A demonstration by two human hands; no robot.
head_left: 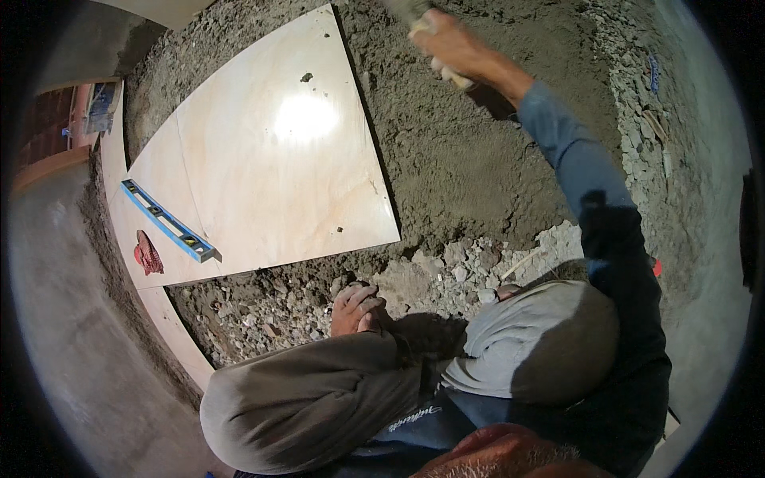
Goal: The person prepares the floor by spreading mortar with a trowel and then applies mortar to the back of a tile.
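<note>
My right hand reaches far forward at the top of the view, shut on a tool with a wooden handle. The tool's head runs out of the top edge and meets the dark sandy mortar bed. The dark blue sleeve of that arm stretches back to my body. My left hand is not visible. I am squatting, with grey-trousered knees in the lower middle and a bare foot on broken rubble. Left of the mortar lies a large glossy beige tile.
A blue spirit level and a red cloth lie on the tile's near-left corner. A narrow beige edging strip curves along the left, with grey concrete floor beyond it. Stones and debris line the right side.
</note>
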